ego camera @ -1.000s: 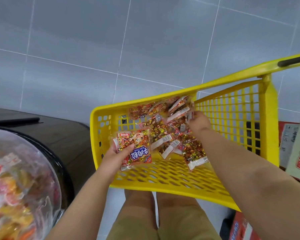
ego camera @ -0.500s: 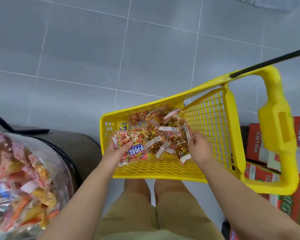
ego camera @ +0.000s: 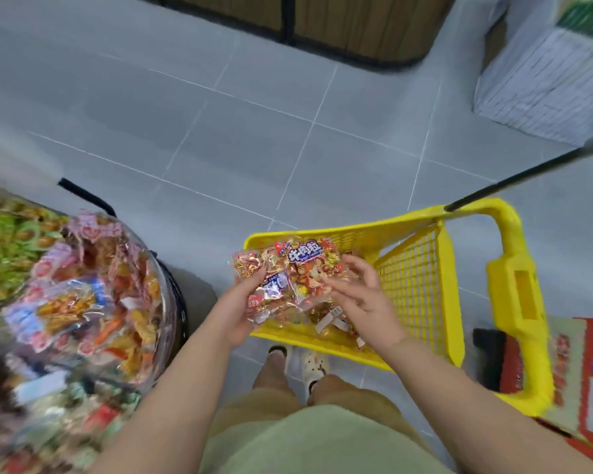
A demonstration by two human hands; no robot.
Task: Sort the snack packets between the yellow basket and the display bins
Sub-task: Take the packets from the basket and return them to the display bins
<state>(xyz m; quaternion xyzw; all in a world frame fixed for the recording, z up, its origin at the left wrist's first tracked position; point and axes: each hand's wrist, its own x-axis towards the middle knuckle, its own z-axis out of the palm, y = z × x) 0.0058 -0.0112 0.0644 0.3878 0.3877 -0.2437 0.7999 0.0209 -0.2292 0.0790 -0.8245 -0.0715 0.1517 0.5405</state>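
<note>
Between my hands, a bunch of snack packets (ego camera: pixel 290 273) is hanging over the yellow basket (ego camera: pixel 421 282) — my left hand (ego camera: pixel 238 304) is gripping it, thumb on top. My right hand (ego camera: pixel 360 295) is hovering beside it, fingers spread and loose. Under the right hand, more packets (ego camera: pixel 327 319) are lying in the basket. Left of the left hand, the display bin (ego camera: pixel 83 302) is sitting heaped — blurred.

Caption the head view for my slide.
Left hand grips snack packets over the yellow basket; right hand open beside them.

Bright, even light; heavy motion blur smears the wide-angle edges.
</note>
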